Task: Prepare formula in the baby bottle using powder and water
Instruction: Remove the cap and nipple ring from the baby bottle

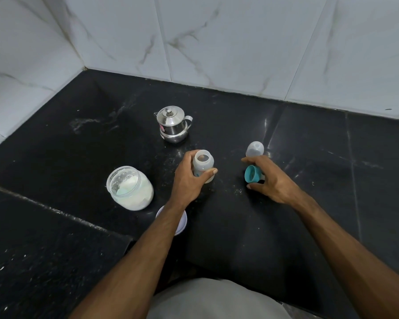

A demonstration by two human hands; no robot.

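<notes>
The small translucent baby bottle stood upright on the black stone counter, its mouth bare and facing straight up, its long axis vertical. The person's left hand was curled round the bottle's body, thumb on the near side and fingers round the far side, steadying it. Their right hand was off to the right of the bottle, with a gap of bare counter between the two hands, its fingers and thumb bent round a teal plastic screw ring; the ring lay tipped, its opening turned toward the bottle. Whether it was resting on the counter or lifted clear of it I could not tell. Just behind that hand stood a clear domed bottle cap.

What mattered for the next move, as I judged it, was where the powder lay. The open clear glass jar of white powder sat to the left of the bottle, on the far side of the left hand from the right, with its mouth tilted toward the person. Its round white lid lay on the counter just under the left forearm. The left hand was the nearer to the jar, but it was occupied with the bottle; the right would have to cross over. The small lidded steel kettle, presumably the water, stood behind the bottle toward the tiled wall, roughly between the two hands. I saw no scoop.
</notes>
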